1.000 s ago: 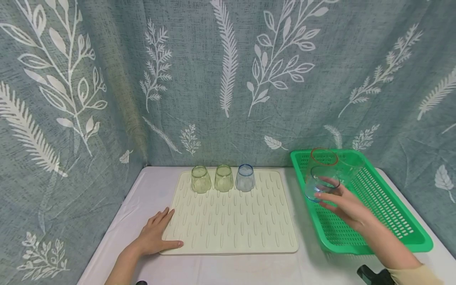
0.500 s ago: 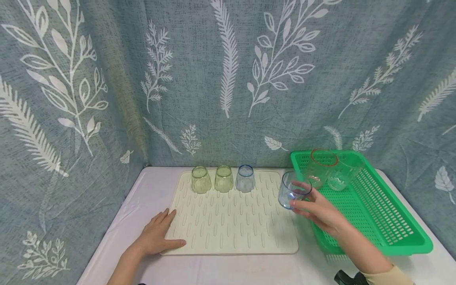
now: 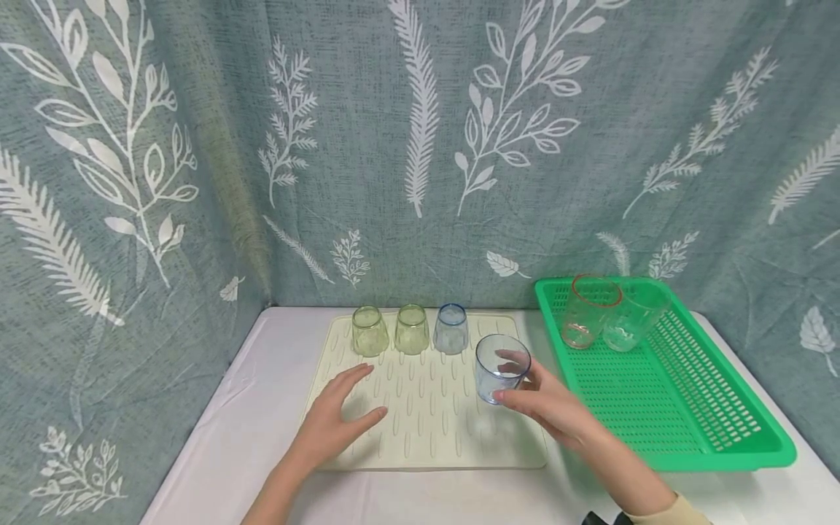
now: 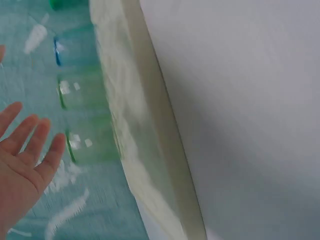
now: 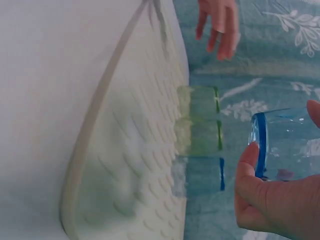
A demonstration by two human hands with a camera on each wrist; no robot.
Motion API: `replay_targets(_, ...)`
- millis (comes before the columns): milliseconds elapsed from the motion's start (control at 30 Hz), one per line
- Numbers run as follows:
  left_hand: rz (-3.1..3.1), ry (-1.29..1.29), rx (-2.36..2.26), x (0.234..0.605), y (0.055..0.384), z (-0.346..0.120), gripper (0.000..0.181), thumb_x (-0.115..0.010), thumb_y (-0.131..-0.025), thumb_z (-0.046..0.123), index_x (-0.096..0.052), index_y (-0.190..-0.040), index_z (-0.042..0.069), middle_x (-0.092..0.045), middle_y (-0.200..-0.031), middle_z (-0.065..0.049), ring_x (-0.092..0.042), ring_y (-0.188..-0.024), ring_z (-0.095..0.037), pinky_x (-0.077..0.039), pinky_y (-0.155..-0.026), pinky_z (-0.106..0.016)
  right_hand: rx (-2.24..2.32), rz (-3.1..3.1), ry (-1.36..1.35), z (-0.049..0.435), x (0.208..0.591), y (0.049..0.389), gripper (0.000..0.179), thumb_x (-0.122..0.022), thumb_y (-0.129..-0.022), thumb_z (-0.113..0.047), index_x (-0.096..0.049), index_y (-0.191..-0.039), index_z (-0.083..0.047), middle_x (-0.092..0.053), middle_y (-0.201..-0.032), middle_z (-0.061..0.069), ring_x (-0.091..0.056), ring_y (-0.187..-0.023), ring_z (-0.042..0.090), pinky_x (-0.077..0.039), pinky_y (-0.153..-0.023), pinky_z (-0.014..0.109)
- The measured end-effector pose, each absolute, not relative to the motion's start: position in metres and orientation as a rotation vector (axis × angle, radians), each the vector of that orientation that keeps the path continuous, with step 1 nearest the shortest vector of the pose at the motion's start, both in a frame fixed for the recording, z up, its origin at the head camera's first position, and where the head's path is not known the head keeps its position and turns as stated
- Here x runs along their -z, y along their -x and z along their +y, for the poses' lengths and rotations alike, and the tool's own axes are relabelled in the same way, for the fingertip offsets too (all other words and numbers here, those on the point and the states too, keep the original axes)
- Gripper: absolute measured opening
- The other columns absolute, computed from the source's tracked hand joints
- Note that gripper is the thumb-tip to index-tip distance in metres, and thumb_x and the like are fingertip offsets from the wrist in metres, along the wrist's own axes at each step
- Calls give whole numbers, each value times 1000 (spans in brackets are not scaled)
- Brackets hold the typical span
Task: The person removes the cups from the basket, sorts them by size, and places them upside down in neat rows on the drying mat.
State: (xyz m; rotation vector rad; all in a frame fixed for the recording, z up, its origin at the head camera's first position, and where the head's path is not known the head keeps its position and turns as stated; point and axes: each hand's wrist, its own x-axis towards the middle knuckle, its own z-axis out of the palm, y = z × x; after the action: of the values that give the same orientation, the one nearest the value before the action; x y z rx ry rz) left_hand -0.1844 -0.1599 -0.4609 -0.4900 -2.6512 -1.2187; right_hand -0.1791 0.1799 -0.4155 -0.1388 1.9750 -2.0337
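Observation:
My right hand (image 3: 551, 402) grips a blue-tinted drinking glass (image 3: 488, 379) over the right part of the cream drying mat (image 3: 426, 430). Its wide mouth faces up; in the right wrist view, the thumb lies at its thick blue base (image 5: 260, 145). Fingers spread and holding nothing, my left hand (image 3: 333, 426) hovers above the mat's left side. Along the mat's back edge stand two green glasses (image 3: 370, 334) (image 3: 412, 332) and one blue glass (image 3: 451, 332) in a row, narrow ends up.
At the right stands a green perforated basket (image 3: 764, 456). Toward its back left corner are a red-rimmed clear glass (image 3: 580, 328) and a colourless glass (image 3: 626, 328). A patterned grey-blue curtain (image 3: 367, 146) hangs behind the white-covered table (image 3: 236, 408).
My right hand has carried the blue glass leftward out of the basket to over the mat. My left hand has lifted from the mat's left edge and moved right.

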Motion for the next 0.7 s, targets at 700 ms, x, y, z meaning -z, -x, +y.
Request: replay_targets(700,-2414,486,1946,461,171,-96,63,-82,-81,20,-53,-137,25,-53,-137,4,-54,-120,-31,-52,-91,-30,1743,2330,154,150,453,182,68,-85,-74,-16,-54,-134,-13,-53,-128,8,-46,-115,28,-45,-85,40)
